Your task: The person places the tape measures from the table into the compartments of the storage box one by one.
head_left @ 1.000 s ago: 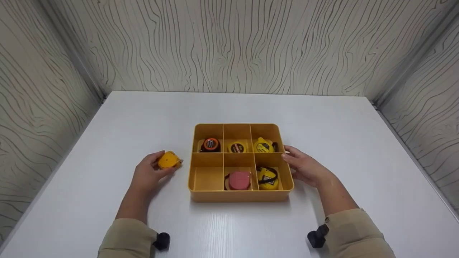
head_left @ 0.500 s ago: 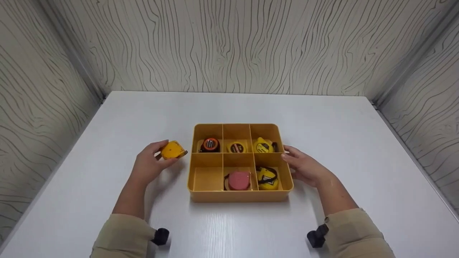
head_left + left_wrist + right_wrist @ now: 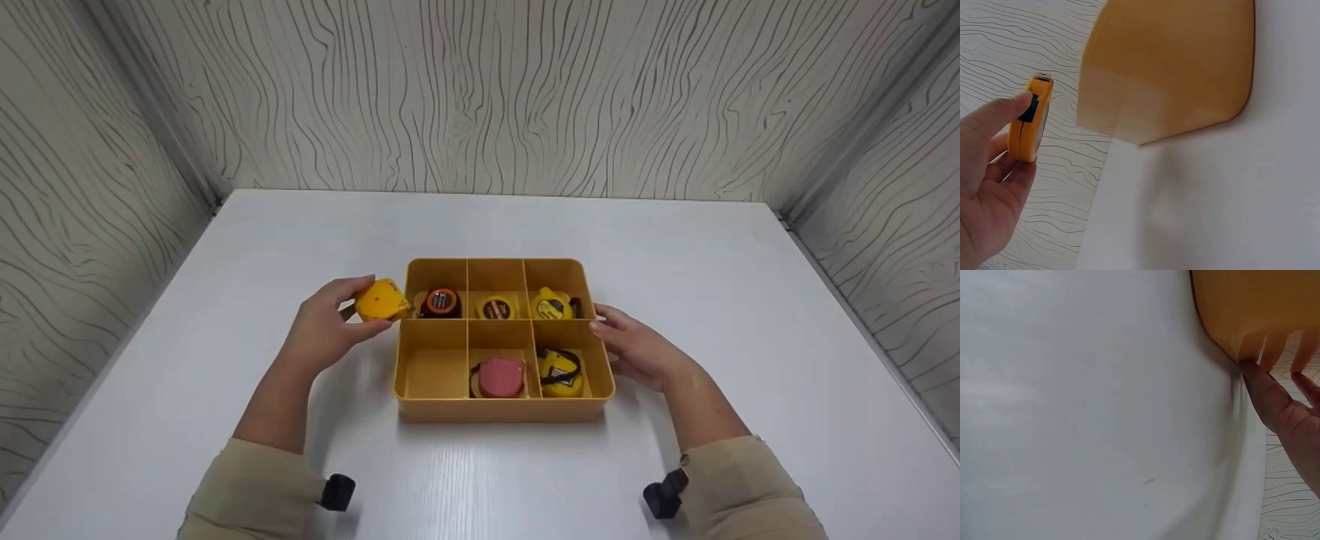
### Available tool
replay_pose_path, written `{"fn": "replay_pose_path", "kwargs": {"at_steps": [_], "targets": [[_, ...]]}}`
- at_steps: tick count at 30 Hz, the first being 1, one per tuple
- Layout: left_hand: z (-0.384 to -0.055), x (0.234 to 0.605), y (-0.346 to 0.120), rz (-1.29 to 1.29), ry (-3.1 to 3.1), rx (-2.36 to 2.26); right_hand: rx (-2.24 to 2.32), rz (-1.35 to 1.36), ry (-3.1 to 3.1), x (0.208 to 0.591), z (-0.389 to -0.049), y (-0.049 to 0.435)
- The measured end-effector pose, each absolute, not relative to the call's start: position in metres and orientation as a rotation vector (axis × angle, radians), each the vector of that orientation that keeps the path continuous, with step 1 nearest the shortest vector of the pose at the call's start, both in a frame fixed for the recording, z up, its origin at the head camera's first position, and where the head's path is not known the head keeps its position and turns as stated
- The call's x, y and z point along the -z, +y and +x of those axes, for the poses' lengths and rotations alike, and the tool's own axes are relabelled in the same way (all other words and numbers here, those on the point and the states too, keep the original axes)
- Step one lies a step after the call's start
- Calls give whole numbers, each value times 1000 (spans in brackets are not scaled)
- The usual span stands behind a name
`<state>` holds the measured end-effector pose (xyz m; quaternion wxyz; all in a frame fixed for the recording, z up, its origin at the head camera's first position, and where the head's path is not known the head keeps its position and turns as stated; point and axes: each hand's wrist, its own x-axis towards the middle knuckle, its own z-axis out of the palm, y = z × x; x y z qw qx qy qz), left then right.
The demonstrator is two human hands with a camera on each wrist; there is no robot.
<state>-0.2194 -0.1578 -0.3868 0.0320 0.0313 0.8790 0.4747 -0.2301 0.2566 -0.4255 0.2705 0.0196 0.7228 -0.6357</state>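
Between thumb and fingertips, my left hand (image 3: pixel 321 326) pinches a yellow tape measure (image 3: pixel 382 300), held up by the left side of a tan divided box (image 3: pixel 504 410). In the left wrist view, the tape measure (image 3: pixel 1031 121) shows a black lock button under the thumb and a metal end hook on top. My right hand (image 3: pixel 643 349) rests its fingertips against the box's right outer wall, as the right wrist view also shows. Inside the box lie a black-and-orange tape measure (image 3: pixel 441 302), a pink one (image 3: pixel 501 377) and several yellow ones (image 3: pixel 561 373).
The box stands on a white table (image 3: pixel 480 480), with thin dividers between its compartments. Its front left compartment (image 3: pixel 433 373) shows a bare floor. Wood-patterned panels (image 3: pixel 480 97) enclose the table at the back and sides. Small black devices (image 3: pixel 338 492) sit at both sleeves.
My left hand has carried the yellow tape measure up, away from me and rightward, from beside the box to its rear left rim. The right hand and the box have hardly moved.
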Motion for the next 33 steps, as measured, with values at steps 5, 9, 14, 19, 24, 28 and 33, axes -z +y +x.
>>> {"fn": "replay_pose_path", "kwargs": {"at_steps": [5, 9, 14, 19, 24, 28, 33], "targets": [[-215, 385, -150, 151, 2653, -1465, 1704, 34, 1952, 426, -230, 257], [-211, 384, -142, 201, 2635, -1441, 1705, 49, 1948, 425, -230, 257], [-208, 380, -131, 263, 2631, -1424, 1712, 55, 1935, 425, -230, 257], [-206, 378, -124, 313, 2614, -1433, 1714, 53, 1930, 425, -230, 258], [-205, 378, -118, 367, 2592, -1442, 1714, 59, 1931, 425, -230, 258], [-205, 379, -117, 396, 2574, -1466, 1707, 57, 1942, 425, -230, 258], [-204, 382, -117, 389, 2561, -1468, 1714, 55, 1935, 426, -231, 257]]}}
